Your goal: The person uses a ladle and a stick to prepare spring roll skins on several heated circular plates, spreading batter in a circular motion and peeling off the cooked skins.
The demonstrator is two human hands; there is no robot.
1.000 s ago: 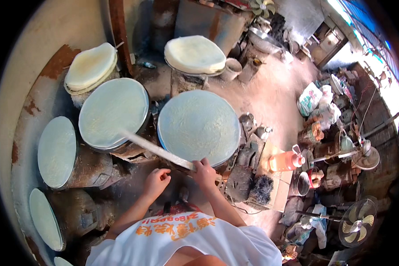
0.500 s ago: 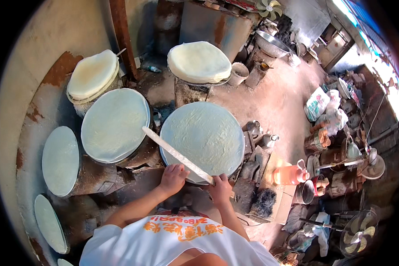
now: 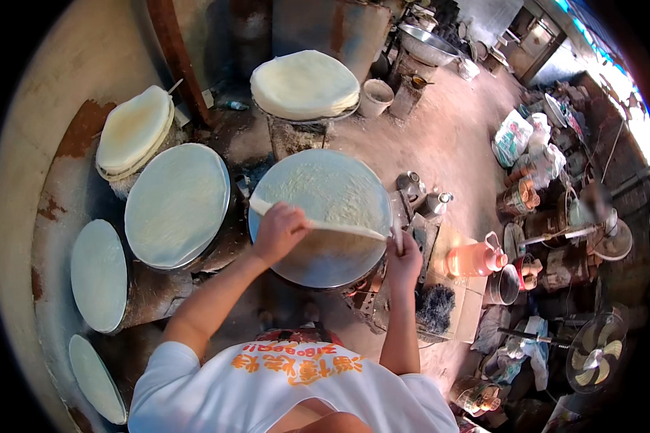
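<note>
A large round griddle [image 3: 318, 270] stands in front of me with a thin pale pancake [image 3: 332, 186] on it. The pancake's near edge is lifted, and bare, brownish griddle shows below it. My left hand [image 3: 282, 232] is closed on that lifted edge, left of the middle. At the griddle's right rim, my right hand [image 3: 403, 260] is closed round a pale flat scraper stick [image 3: 396, 237], seen foreshortened. The lifted edge reaches close to these fingers; whether they pinch it too, I cannot tell.
More round griddles with pale sheets, one griddle [image 3: 177, 206] among them, curve along the left. Stacks of pancakes [image 3: 305, 83] stand beyond. To the right are metal kettles [image 3: 435, 203], an orange jug [image 3: 475, 258] on cardboard, a dark brush [image 3: 435, 309] and a fan [image 3: 596, 353].
The stick no longer lies across the griddle. My left hand has moved forward and taken the pancake's edge, lifting it off the near part. My right hand has moved right and forward.
</note>
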